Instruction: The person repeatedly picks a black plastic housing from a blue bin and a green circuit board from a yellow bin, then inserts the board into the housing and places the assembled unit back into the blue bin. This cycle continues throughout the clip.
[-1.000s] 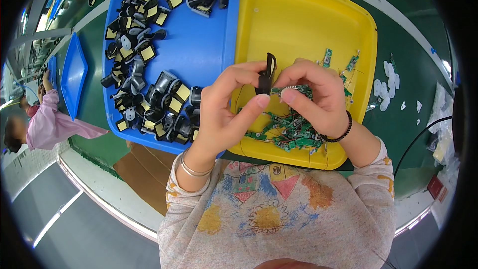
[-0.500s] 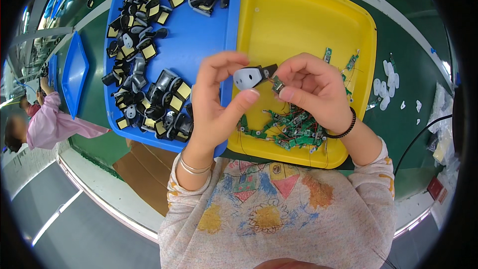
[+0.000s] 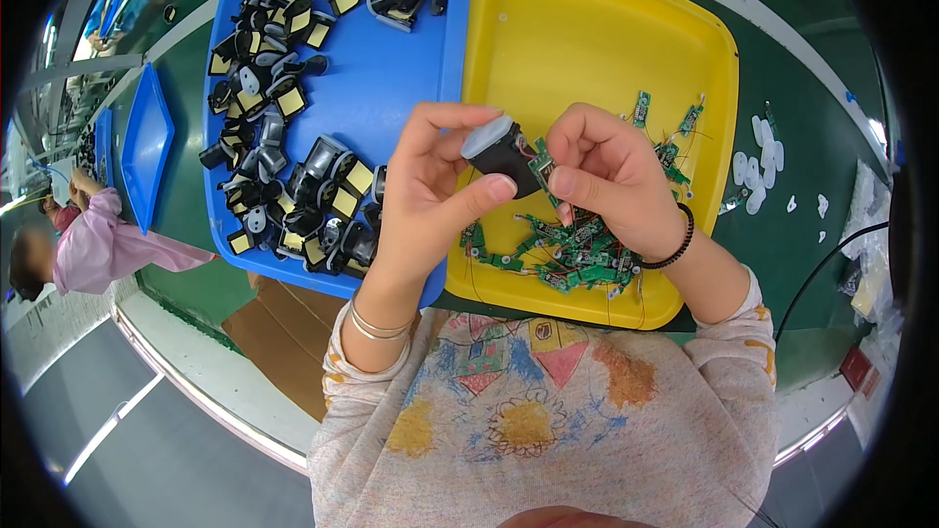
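Between its thumb and fingers my left hand [image 3: 425,191] grips a black plastic housing [image 3: 504,164] with a grey oval end cap. My right hand [image 3: 616,181] pinches a small green circuit board [image 3: 541,168], held close against the housing's right side. Short thin wires show where the board and housing meet. Both hands are above the yellow tray [image 3: 606,15]. Below them in that tray lies a heap of green circuit boards [image 3: 587,259] with fine wires, and a few more boards lie toward its right side.
At left, a blue tray [image 3: 377,78] holds many black housings [image 3: 293,103] with pale yellow pads. White oval pieces [image 3: 758,166] lie on the green table right of the yellow tray, near clear plastic bags [image 3: 866,254]. A person in pink [image 3: 112,240] sits far left, beyond another blue tray [image 3: 149,152].
The housing has turned in my left hand, so its grey cap now points up-left and its black body shows. The circuit board has come upright beside it, more of it visible.
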The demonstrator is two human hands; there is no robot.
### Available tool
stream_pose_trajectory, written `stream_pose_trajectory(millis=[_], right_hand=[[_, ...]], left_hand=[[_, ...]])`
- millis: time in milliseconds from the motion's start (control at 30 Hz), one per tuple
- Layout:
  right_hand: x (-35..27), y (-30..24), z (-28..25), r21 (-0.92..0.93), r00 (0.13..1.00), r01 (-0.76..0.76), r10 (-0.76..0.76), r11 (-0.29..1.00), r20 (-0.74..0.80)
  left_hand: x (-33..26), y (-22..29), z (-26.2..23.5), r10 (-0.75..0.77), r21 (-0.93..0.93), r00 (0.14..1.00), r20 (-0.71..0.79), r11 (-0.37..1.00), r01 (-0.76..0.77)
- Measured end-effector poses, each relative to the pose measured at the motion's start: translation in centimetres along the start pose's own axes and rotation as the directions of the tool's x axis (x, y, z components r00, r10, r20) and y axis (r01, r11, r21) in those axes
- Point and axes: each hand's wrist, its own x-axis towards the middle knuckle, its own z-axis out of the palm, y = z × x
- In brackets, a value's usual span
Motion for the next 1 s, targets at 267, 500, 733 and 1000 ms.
stream_pose_trajectory(millis=[267, 500, 733, 1000], right_hand=[[0.07, 0.03, -0.03, -0.009, 1.0, 0.024, -0.024, 1.0, -0.004], [0.05, 0.13, 0.12, 0.017, 0.999, 0.034, -0.033, 0.999, -0.018], [0.06, 0.04, 0.39, 0.019, 0.996, 0.075, -0.074, 0.997, -0.04], [0.05, -0.18, 0.1, -0.089, 0.998, 0.049, -0.053, 0.995, -0.038]], left_hand=[[0.12, -0.03, -0.08, -0.043, -0.053, 0.998, 0.04, 0.998, 0.045], [0.11, -0.11, 0.0, -0.062, -0.075, 0.997, 0.052, 0.995, 0.066], [-0.03, 0.03, 0.3, -0.048, -0.009, 0.999, 0.02, 0.999, 0.048], [-0.15, -0.06, 0.47, 0.072, 0.168, 0.997, -0.002, 0.983, -0.071]])
